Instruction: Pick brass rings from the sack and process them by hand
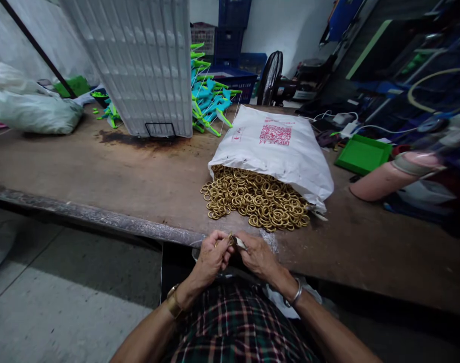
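Left hand (211, 256) pinches 1 gold-coloured ring (231, 239) at its fingertips, lower centre of frame. Right hand (258, 256) is closed on a small pale-and-dark tool (241, 244) (too small to tell what kind), its end right by the ring; fingers partly hide the meeting point, so can't confirm contact. Both hands sit at the near edge of the workbench (112, 176). Loose rings (260, 199) spill from the white sack (269, 146), centre to right of centre. Step in hand looks like working 1 ring with the tool. Next move probably calls for a firm left pinch and a small, controlled right-hand motion.
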The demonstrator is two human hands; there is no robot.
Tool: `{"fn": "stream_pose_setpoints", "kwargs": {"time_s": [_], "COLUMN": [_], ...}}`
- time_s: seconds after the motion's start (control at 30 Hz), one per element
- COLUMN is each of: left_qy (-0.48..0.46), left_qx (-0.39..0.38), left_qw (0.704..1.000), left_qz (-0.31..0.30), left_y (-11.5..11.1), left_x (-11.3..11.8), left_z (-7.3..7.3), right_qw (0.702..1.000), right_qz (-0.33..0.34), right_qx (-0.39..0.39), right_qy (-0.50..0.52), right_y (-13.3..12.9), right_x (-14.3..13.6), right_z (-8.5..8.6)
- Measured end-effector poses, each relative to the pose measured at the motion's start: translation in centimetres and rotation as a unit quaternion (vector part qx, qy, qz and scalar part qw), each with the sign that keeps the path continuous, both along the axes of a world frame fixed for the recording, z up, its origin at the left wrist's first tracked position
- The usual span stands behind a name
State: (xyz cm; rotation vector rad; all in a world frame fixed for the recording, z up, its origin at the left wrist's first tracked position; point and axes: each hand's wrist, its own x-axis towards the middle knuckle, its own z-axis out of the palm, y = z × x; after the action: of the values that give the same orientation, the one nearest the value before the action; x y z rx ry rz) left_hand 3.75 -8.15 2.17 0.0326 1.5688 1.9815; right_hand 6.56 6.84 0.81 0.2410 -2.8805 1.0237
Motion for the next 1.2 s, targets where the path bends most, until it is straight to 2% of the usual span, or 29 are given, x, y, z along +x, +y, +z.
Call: {"fn": "stream_pose_setpoints", "kwargs": {"time_s": [0.37, 0.6, 0.97, 1.2], "left_qy": [-0.013, -0.043, -0.028, 0.003], "left_qx": [0.001, -0.006, -0.022, -0.038], "left_qw": [1.0, 0.999, 0.999, 0.999], "left_qz": [0.019, 0.023, 0.02, 0.01], "left_y": [0.2, 0.2, -0.1, -0.2], "left_x": [0.0, -0.2, -0.2, 0.0], "left_z": [-0.6, 0.1, -0.2, 0.1], "right_qw": [0.999, 0.998, 0.992, 0.99], "right_qz": [0.024, 0.024, -0.027, -0.009], "right_qx": [0.033, 0.054, 0.115, 0.115], "right_qy": [-0.027, -0.027, -0.034, -0.075], "right_y": [-0.2, -0.2, -0.9, -1.1], "right_x": [-0.2, -0.2, -0.4, -0.4], "right_z": [-0.4, -0.7, 0.1, 0.8]}}
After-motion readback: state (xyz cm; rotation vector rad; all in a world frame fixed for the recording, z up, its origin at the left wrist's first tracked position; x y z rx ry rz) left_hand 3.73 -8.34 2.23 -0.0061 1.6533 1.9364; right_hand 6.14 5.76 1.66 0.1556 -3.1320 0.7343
